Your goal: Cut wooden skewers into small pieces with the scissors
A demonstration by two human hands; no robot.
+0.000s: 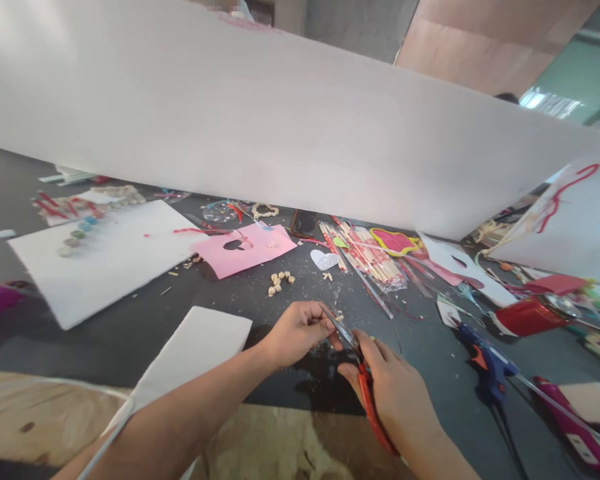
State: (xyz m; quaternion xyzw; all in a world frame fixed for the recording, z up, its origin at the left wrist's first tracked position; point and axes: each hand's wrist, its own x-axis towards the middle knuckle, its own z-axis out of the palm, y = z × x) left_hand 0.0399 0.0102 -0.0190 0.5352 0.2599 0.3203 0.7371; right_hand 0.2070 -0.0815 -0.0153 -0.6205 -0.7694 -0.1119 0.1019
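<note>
My right hand (395, 387) grips red-handled scissors (360, 363), the blades pointing up-left toward my left hand. My left hand (297, 330) is closed in a pinch at the blade tips on something too small to make out. Both hands hover over the dark table (130, 333) near its front edge. A small pile of pale wooden bits (280, 281) lies just beyond my left hand. A bundle of thin wooden sticks in clear wrap (367, 257) lies beyond the scissors.
A huge white sheet (260, 127) slants across the upper view. On the table lie white boards (105, 257), pink paper (245, 248), a blue glue gun (485, 360), red foil (527, 317), a white foam strip (190, 353) and scattered craft scraps.
</note>
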